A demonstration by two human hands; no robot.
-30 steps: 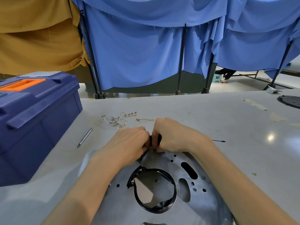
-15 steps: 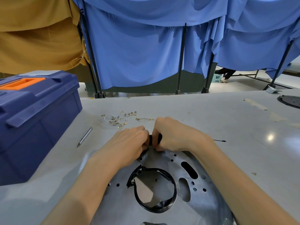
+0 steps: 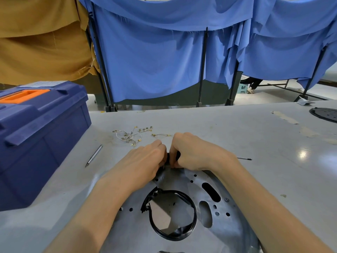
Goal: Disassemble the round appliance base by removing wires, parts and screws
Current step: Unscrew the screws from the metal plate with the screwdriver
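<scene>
Left hand [image 3: 145, 157] and right hand [image 3: 193, 152] are pinching a small black part [image 3: 172, 157] at the far rim of the round metal base [image 3: 182, 181], which is lying flat on the table [image 3: 237, 128], with the wires [image 3: 131, 136] already sitting loose beyond it and the black ring [image 3: 195, 214] and a screw [image 3: 226, 199] likely still awaiting removal.

1. Two hands: left hand [image 3: 144, 160], right hand [image 3: 197, 154].
2. One round metal base [image 3: 179, 181].
3. One black rubber ring [image 3: 194, 216], in the base's middle hole.
4. One small black part [image 3: 170, 157], pinched by both hands.
5. Two thin metal bits: left bit [image 3: 94, 155], right bit [image 3: 244, 158].
6. One heap of thin wires [image 3: 130, 136], too tangled to count.
7. One blue toolbox [image 3: 40, 143], with one orange handle [image 3: 21, 96].
8. One black round plate [image 3: 326, 114], far right.
9. One grey table [image 3: 218, 128].
10. One brown cloth [image 3: 40, 39].
</scene>
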